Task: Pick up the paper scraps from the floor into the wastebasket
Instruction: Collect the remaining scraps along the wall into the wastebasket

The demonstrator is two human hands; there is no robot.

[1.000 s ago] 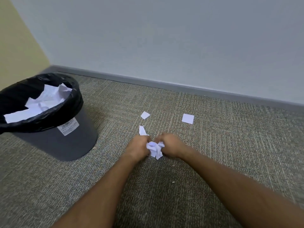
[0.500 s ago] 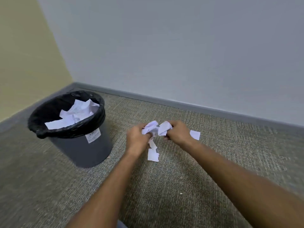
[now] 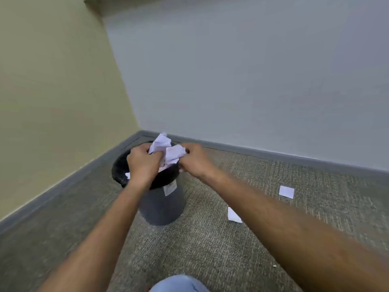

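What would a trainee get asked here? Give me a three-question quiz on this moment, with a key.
1. True or false: both hands grip the crumpled paper above the wastebasket.
2. How many loose paper scraps lie in view on the carpet? A) none B) two C) five
3. Fill in: the wastebasket is lined with a ____ bag.

Key:
1. True: the left hand and the right hand both hold it over the opening.
2. B: a square scrap and a torn scrap, both to the right of the basket.
3. Black: the black bag folds over the rim.
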